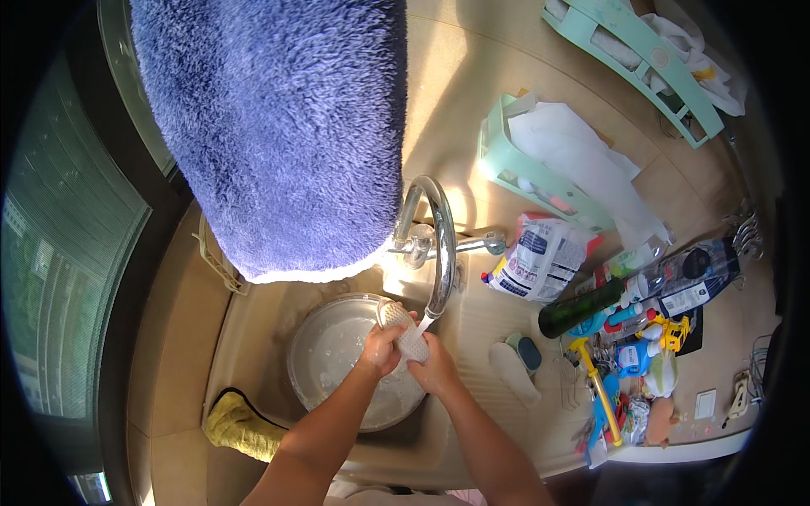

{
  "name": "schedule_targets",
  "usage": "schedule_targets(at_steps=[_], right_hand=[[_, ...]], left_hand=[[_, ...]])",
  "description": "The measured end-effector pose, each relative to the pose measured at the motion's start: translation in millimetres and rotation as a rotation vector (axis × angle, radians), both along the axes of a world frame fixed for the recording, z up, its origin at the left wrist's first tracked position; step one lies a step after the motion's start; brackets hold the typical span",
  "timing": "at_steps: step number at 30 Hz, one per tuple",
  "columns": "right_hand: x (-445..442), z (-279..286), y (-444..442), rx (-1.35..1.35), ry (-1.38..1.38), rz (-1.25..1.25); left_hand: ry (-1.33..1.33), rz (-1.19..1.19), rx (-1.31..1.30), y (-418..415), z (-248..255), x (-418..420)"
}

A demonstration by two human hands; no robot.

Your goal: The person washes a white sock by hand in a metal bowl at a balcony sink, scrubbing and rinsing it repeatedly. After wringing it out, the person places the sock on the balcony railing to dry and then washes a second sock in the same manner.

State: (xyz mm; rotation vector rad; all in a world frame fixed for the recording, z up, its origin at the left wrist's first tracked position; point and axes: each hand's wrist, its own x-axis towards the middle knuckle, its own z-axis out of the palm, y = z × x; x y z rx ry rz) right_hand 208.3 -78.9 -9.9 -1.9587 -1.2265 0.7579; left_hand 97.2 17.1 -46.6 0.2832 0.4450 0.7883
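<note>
My left hand [383, 350] and my right hand [434, 367] both hold a whitish shoe-shaped item with a textured, perforated surface [405, 329], perhaps a slipper. Water runs from the curved chrome faucet [441, 253] onto it beside my right fingers. Below my hands a round metal basin [316, 386] with sudsy water sits in the sink [253, 341]. My fingers partly cover the item, so its full outline cannot be told.
A blue plush towel [278, 126] hangs at upper left. A yellow cloth [240, 427] lies on the sink's left edge. To the right are a scrub brush [526, 353], a pale insole-shaped piece [511, 373], a printed bag [541, 256], a green bottle [579, 308] and a mint basket [538, 180].
</note>
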Motion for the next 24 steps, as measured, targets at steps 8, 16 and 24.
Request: schedule_targets(at_steps=[8,16,24], right_hand=[[11.7,-12.2,-2.1,-0.129,0.516,-0.027],[-5.9,4.0,9.8,-0.154,-0.255,0.165],[-18.3,-11.9,16.5,0.261,0.1,-0.042]], left_hand=[[0.061,0.003,0.0,-10.0,-1.7,5.1],[0.321,0.048,0.442,-18.7,23.2,14.6],[0.197,0.187,0.034,-10.6,17.3,21.3]])
